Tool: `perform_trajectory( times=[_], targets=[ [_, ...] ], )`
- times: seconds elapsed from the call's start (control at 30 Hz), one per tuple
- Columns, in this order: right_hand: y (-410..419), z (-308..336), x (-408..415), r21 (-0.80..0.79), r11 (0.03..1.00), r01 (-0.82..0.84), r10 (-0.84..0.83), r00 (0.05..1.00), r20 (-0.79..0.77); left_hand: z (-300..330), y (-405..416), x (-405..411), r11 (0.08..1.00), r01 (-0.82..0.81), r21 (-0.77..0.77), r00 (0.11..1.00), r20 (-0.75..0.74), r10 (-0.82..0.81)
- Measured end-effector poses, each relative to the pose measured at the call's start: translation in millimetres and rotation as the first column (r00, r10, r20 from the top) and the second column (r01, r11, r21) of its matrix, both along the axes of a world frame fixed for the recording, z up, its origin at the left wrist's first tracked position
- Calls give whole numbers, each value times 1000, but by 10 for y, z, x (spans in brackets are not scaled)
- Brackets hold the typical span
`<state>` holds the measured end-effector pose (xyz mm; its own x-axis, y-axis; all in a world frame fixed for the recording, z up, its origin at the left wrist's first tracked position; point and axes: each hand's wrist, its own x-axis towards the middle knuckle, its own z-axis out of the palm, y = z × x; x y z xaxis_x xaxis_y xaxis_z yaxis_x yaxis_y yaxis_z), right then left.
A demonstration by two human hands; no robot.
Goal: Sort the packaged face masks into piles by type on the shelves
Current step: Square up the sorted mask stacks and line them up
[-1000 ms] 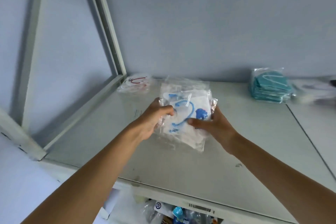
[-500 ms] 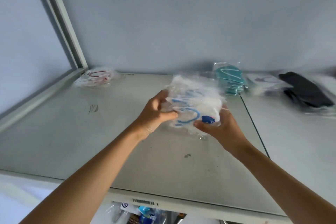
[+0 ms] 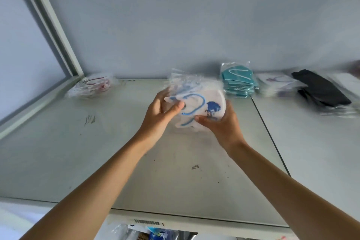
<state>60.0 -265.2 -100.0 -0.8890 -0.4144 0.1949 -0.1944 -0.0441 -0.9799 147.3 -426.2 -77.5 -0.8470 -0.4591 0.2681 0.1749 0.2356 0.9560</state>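
I hold a stack of packaged white masks with blue ear loops and a blue print [image 3: 196, 103] above the middle of the grey shelf [image 3: 97, 152]. My left hand [image 3: 161, 115] grips its left side, thumb on top. My right hand [image 3: 220, 122] grips its lower right edge. Along the back of the shelf lie sorted piles: white masks with red loops [image 3: 91, 86] at the left, teal masks [image 3: 238, 82] right of centre, white masks with purple print [image 3: 276, 84], and black masks [image 3: 321, 91] at the far right.
A white frame post [image 3: 56, 31] slants up at the left, with a rail along the shelf's left side. A seam [image 3: 270, 138] splits the shelf into two panels. Below the front edge [image 3: 175, 218], more packaged items show on a lower level.
The view has swung right, bringing the black and purple-print piles into sight. Both hands have carried the blue-loop stack a little toward the back, closer to the teal pile.
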Motion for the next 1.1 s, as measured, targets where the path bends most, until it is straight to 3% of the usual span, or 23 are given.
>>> perform_trajectory(
  times=[0.07,0.2,0.4,0.7,0.87,1.0,1.1],
  targets=[
    [-38,36,-18,-28,1000,9,-10,1000,-22,51,18,-41,998,-60,30,997,-41,61],
    [-10,-18,-43,32,996,-80,81,997,-16,36,-5,-59,987,32,158,998,-57,-24],
    [44,-19,-46,32,966,-257,258,966,-30,-30,21,-45,989,103,109,994,-49,-98],
    [-28,23,-27,100,991,-89,106,977,-184,6,54,-108,992,110,62,987,-128,-101],
    [15,17,-26,254,963,-88,134,976,-171,-89,-30,-97,994,97,47,994,-46,-95],
    [-99,91,-171,168,986,-7,28,992,-123,13,-106,-306,996,-64,-64,997,-48,61],
    [-222,132,-386,137,991,3,2,999,-37,144,-238,-597,994,-106,-19,994,14,106]
  ],
)
